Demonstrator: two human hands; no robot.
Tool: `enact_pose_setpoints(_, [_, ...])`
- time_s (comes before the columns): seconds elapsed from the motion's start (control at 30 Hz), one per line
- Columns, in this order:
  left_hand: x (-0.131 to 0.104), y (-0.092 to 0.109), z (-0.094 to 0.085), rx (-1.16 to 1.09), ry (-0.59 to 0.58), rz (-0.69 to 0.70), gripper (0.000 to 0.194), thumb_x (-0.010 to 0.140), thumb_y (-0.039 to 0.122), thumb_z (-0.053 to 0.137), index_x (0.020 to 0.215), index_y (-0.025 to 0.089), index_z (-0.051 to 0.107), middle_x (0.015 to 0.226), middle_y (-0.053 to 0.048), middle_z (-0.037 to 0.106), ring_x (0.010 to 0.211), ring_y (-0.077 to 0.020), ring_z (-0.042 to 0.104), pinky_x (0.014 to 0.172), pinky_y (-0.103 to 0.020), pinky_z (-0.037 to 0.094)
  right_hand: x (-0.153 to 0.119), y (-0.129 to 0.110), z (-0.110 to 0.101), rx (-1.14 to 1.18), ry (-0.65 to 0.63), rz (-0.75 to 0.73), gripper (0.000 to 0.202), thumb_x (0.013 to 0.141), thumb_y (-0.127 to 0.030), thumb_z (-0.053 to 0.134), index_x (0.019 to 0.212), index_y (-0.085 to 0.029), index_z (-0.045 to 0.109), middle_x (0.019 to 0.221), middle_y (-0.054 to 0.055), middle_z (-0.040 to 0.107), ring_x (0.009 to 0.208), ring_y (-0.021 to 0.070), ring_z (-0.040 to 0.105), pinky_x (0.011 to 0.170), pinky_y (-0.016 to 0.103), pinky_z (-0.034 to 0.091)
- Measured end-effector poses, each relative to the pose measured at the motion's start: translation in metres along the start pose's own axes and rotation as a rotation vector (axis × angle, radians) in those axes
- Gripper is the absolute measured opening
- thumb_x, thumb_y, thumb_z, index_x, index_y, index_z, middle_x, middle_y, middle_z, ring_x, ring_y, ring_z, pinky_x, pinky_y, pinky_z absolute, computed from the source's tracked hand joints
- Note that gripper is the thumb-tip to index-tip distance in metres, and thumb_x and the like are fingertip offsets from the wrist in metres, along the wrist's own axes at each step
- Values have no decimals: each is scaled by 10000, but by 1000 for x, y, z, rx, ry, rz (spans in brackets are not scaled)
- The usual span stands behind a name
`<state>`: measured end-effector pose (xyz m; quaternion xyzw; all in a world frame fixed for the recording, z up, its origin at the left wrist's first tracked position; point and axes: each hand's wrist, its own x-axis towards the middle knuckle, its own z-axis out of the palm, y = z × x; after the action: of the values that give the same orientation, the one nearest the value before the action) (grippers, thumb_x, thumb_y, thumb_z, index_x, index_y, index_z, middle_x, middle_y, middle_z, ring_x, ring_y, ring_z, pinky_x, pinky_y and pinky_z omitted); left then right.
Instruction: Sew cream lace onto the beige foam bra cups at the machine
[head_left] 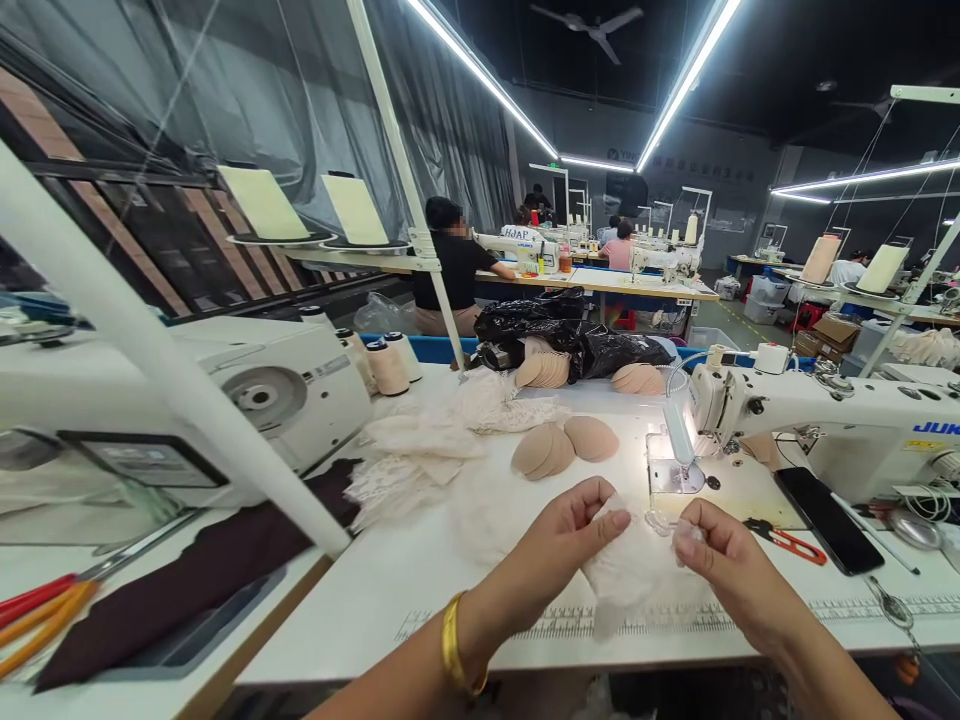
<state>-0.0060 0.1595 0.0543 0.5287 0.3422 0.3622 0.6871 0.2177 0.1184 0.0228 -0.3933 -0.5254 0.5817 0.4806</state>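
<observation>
My left hand (574,530), with a gold bangle at the wrist, pinches a sheer white fabric (626,575) that hangs over the front of the table. Opposite it, my right hand (712,545) grips another part of the pale material between thumb and fingers. A thin strip of it spans the space between both hands, just in front of the lit needle area of the sewing machine (825,420). Beige cups (544,452) lie in a stack behind my left hand, beside another cup group (591,438). White lace pieces (420,460) are heaped to their left.
An orange-handled thread snipper (796,545) and a black phone (829,520) lie right of my right hand. Thread cones (388,368) and a second machine (277,385) stand at left. Black plastic bags (555,325) sit behind. A person (446,275) sits beyond the table.
</observation>
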Motion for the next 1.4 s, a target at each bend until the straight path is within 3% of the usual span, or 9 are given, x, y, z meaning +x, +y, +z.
enact_pose_setpoints(0.33, [3, 25, -22, 251, 18, 133, 536, 830, 689, 778, 834, 164, 672, 812, 3, 591, 786, -157, 511, 731, -275, 409, 6, -15, -9, -76, 80, -44, 462, 913, -623, 759, 789, -215, 580, 770, -26, 487, 784, 168, 410, 750, 285, 322])
enact_pose_setpoints(0.5, [5, 15, -20, 109, -82, 41, 477, 844, 635, 767, 864, 166, 680, 878, -19, 614, 890, -196, 541, 871, -330, 441, 3, -25, 8, 100, -37, -17, 423, 925, -599, 752, 832, -225, 578, 744, -17, 582, 738, 168, 513, 739, 298, 376])
enact_pose_setpoints(0.63, [6, -5, -5, 156, -203, 23, 352, 788, 455, 789, 942, 161, 672, 914, -17, 617, 912, -196, 536, 848, -314, 422, 5, -37, 15, -129, -128, -49, 381, 971, -584, 704, 917, -217, 616, 756, -13, 605, 748, 173, 538, 748, 306, 400])
enact_pose_setpoints(0.77, [8, -4, -4, 331, -141, -19, 214, 741, 327, 728, 823, 174, 602, 781, 15, 562, 759, -166, 508, 693, -282, 389, 8, -53, 6, -467, -61, -187, 309, 1046, -511, 584, 917, -233, 621, 833, 6, 598, 802, 191, 530, 749, 317, 403])
enact_pose_setpoints(0.87, [5, 13, -18, 491, 65, 236, 195, 846, 362, 668, 794, 197, 577, 757, 14, 558, 739, -174, 537, 680, -286, 419, 8, -59, -2, -738, 128, -358, 244, 1043, -425, 585, 909, -243, 678, 843, 11, 582, 792, 193, 509, 740, 322, 394])
enact_pose_setpoints(0.97, [-6, 23, -30, 847, 234, 705, 88, 935, 224, 592, 854, 213, 625, 754, 9, 573, 720, -167, 535, 686, -284, 425, 8, -48, -6, -731, 150, -331, 221, 1030, -414, 595, 936, -249, 708, 745, -11, 550, 708, 183, 492, 685, 317, 386])
enact_pose_setpoints(1.07, [-22, 14, -33, 1205, 54, 953, 136, 969, 149, 558, 950, 224, 670, 780, -19, 641, 725, -186, 559, 688, -303, 428, 14, -21, -12, -597, 39, -223, 232, 1017, -435, 589, 934, -240, 682, 822, 8, 621, 789, 197, 558, 740, 322, 425])
enact_pose_setpoints(1.2, [-28, -3, -36, 1269, -318, 642, 193, 945, 413, 754, 1014, 237, 715, 889, -22, 733, 796, -198, 671, 735, -293, 505, 28, 15, -29, -490, -24, 9, 357, 975, -567, 596, 899, -220, 641, 842, 24, 656, 807, 213, 596, 778, 350, 462])
enact_pose_setpoints(1.4, [33, 15, -73, 1472, 273, 320, 210, 1020, 276, 570, 1144, 215, 729, 1223, -76, 757, 1175, -253, 683, 1035, -363, 523, 39, 36, -39, -388, 73, 66, 468, 892, -680, 671, 835, -220, 610, 763, 4, 629, 695, 180, 547, 686, 328, 465])
